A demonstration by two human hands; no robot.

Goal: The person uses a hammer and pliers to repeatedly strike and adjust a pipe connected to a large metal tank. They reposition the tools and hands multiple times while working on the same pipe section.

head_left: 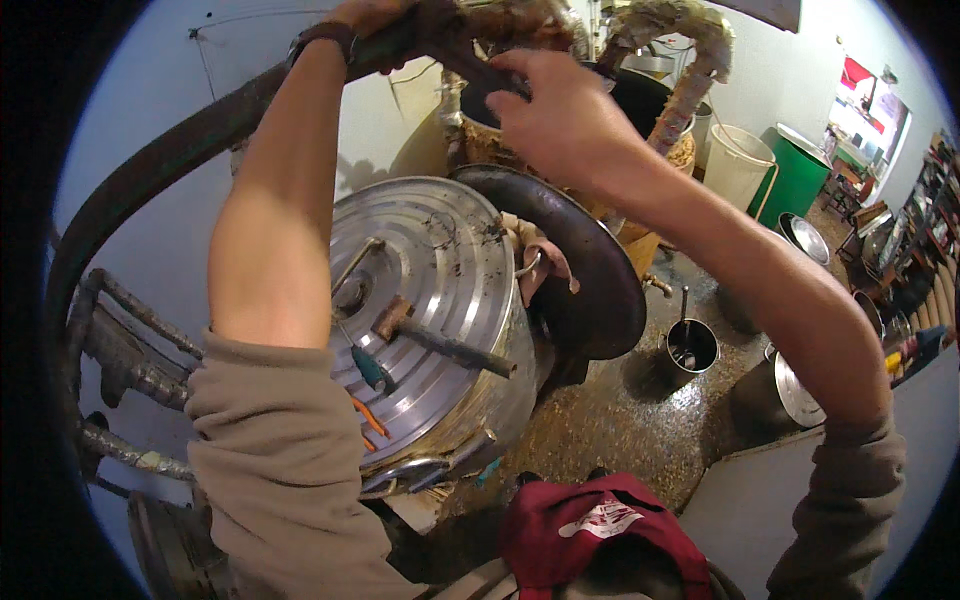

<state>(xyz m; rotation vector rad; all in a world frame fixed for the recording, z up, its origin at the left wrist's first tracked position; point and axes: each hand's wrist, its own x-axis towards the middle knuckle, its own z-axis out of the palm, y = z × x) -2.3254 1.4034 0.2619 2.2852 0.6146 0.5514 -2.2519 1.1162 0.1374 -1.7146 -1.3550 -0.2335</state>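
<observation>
My left hand (368, 14), with a dark band at its wrist, is at the top edge, partly cut off. It grips a thick dark curved pipe (205, 135); small reddish patches below the pipe look like its fingertips. My right hand (560, 115) closes thumb and forefinger round the end of a dark metal bar (455, 50) beside that pipe. Below my arms stands a large pot with a ridged metal lid (425, 225). On the lid lie a hammer (440, 340), a green-handled tool (368, 368) and orange-handled pliers (370, 418).
A dark round lid (590, 270) leans against the pot, near a cloth (535, 255). Behind are wrapped pipes (690, 50) and an open vat (640, 100). A small metal pot (692, 345) stands on the wet floor, with a white bucket (738, 160) and green bin (790, 180) farther right.
</observation>
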